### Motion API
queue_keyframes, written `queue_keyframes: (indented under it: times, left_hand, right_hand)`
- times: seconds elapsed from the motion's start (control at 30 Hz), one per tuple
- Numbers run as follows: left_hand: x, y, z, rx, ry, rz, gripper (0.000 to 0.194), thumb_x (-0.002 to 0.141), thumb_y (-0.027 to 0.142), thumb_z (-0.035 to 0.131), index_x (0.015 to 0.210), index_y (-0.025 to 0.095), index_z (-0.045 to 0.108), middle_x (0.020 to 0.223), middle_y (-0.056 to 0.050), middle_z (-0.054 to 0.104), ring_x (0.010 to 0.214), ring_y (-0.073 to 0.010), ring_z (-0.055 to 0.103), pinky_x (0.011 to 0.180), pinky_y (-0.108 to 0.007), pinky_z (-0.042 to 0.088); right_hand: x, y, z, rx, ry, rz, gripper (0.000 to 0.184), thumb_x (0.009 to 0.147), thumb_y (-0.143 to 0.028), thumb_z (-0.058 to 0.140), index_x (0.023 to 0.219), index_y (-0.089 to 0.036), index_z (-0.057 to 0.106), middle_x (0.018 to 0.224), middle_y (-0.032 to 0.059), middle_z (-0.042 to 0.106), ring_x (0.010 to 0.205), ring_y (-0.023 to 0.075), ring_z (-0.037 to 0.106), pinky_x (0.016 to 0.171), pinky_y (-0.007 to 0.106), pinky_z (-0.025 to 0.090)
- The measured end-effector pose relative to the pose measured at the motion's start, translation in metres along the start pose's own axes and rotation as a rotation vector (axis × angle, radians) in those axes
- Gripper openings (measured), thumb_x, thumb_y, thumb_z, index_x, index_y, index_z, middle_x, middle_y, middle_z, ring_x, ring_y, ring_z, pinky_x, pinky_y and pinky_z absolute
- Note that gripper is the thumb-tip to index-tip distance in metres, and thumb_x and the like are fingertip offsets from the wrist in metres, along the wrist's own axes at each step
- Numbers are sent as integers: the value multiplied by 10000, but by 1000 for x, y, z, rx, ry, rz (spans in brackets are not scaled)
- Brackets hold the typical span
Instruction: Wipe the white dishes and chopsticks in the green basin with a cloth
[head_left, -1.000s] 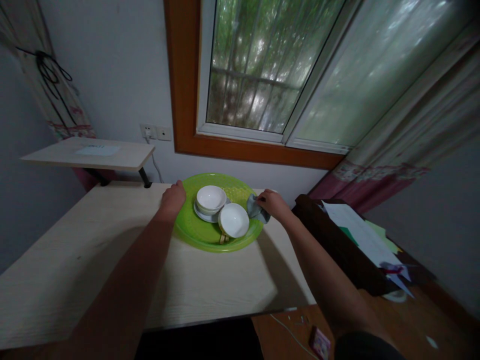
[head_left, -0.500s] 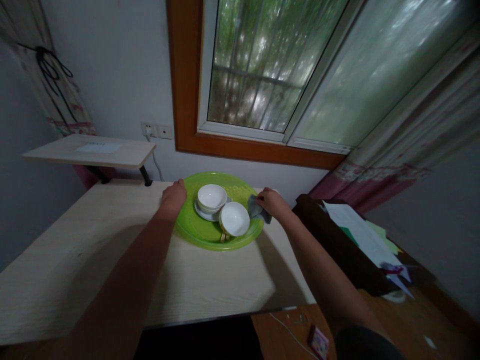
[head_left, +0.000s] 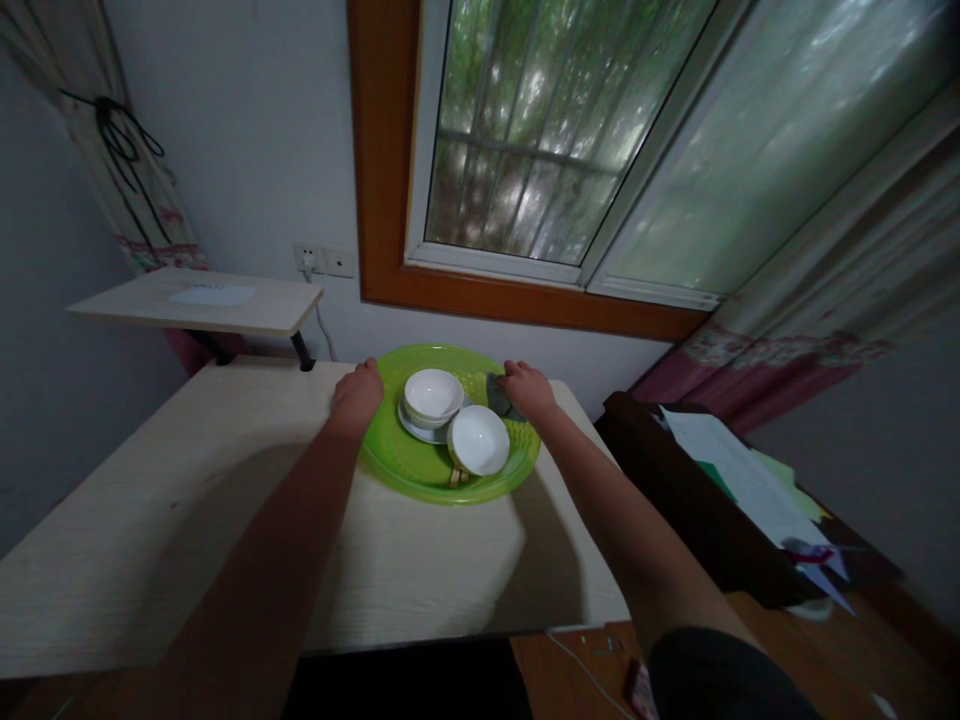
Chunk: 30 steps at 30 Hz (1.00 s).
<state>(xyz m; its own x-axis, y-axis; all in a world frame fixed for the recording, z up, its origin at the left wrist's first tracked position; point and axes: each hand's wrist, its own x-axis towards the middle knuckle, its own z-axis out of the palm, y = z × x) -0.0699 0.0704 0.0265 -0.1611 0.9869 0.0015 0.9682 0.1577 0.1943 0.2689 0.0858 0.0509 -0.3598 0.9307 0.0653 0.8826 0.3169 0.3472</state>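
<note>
A large round green plastic basin (head_left: 420, 478) sits on the pale wooden table. Inside it, a white bowl (head_left: 433, 392) rests on a plate (head_left: 417, 431), seemingly stacked on another bowl. A second white bowl (head_left: 480, 441) leans tilted to its right, with small tan sticks (head_left: 455, 477) poking out beneath. My left hand (head_left: 358, 398) is closed on the basin's left rim. My right hand (head_left: 528, 388) pinches a grey cloth (head_left: 503, 398) over the basin's right side, and the cloth hangs down beside the tilted bowl.
A raised shelf (head_left: 202, 302) on black legs stands at the table's (head_left: 247, 560) back left, by a wall socket (head_left: 324, 260) with a cord. Behind the basin is a wood-framed window (head_left: 525, 312). To the right, a dark box (head_left: 697, 510) holds papers.
My right hand has moved inward with the grey cloth, from the basin's right rim to over its inner side. My left hand stays at the rim. The view has shifted slightly.
</note>
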Motion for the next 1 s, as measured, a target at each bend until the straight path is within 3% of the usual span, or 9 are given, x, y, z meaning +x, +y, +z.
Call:
queue_keyframes:
  times: [0.27, 0.47, 0.6, 0.73, 0.83, 1.0]
  left_hand:
    - [2, -1, -1, -3, -17, 2, 411, 1073, 265, 425, 1443, 123, 536, 1385, -244, 704, 1248, -346, 711, 990, -420, 564]
    - [1, -1, -1, -1, -15, -3, 411, 1074, 259, 422, 1444, 128, 544, 1393, -239, 702, 1241, -343, 716, 991, -424, 558]
    - [-2, 1, -3, 6, -13, -8, 399, 1083, 262, 434, 1445, 135, 543, 1405, -233, 696, 1255, -339, 708, 1010, -415, 552]
    - [-4, 3, -4, 6, -7, -12, 397, 1085, 262, 443, 1446, 127, 539, 1407, -244, 690, 1258, -340, 707, 1017, -414, 551]
    - [-5, 3, -4, 23, -13, -13, 413, 1081, 251, 414, 1449, 101, 528, 1399, -254, 687, 1251, -354, 709, 1004, -432, 562]
    - [-4, 3, -2, 46, 2, -4, 414, 1079, 254, 394, 1444, 107, 524, 1388, -252, 691, 1239, -353, 711, 990, -425, 571]
  right_hand:
    - [-10, -3, 7, 20, -83, -5, 340, 1030, -251, 546, 1131, -153, 857, 1293, 214, 715, 1216, 347, 605, 938, 380, 525]
    - [0, -4, 9, 14, -20, 3, 358, 1063, -255, 511, 1158, -187, 849, 1343, 203, 679, 1245, 338, 573, 961, 382, 497]
    - [8, -8, 6, -46, 35, -67, 401, 1081, -208, 434, 1193, -162, 816, 1366, 218, 646, 1254, 348, 546, 986, 421, 468]
    - [12, -11, 2, -55, 71, -226, 423, 1093, -189, 385, 1297, -123, 749, 1411, 224, 639, 1312, 340, 518, 1048, 413, 435]
    - [10, -9, 2, -50, 0, -317, 388, 1071, -148, 425, 1219, -98, 780, 1355, 226, 694, 1284, 324, 579, 1045, 387, 453]
    - [-11, -1, -1, -24, -116, -274, 285, 960, -86, 575, 1090, -79, 828, 1155, 234, 783, 1144, 319, 708, 978, 368, 504]
